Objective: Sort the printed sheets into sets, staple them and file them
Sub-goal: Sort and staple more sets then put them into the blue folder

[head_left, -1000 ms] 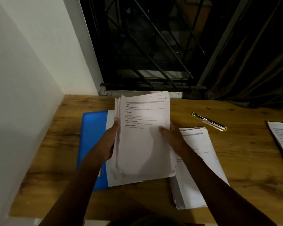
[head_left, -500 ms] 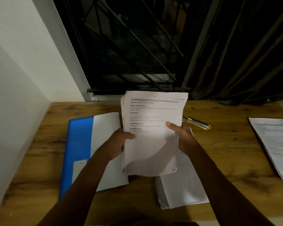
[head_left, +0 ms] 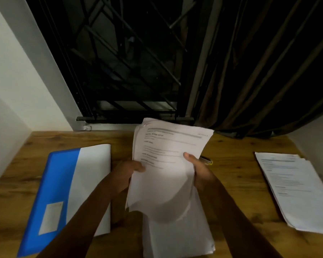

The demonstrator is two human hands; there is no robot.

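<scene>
Sorting step: left hand (head_left: 125,174) and right hand (head_left: 199,170) pinched the sheaf of printed sheets (head_left: 166,144) between them; next likely needed one set thumbed apart

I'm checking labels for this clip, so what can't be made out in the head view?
Head view:
- Print on the held sheets: blurred, unreadable.
- Stapler: mostly hidden behind the right hand; only one end shows.
- Lower pile: top page largely covered by the held sheets.
- Right pile: text blurred, far corner cut by the right edge.
- Folder label: too dim to read.
</scene>
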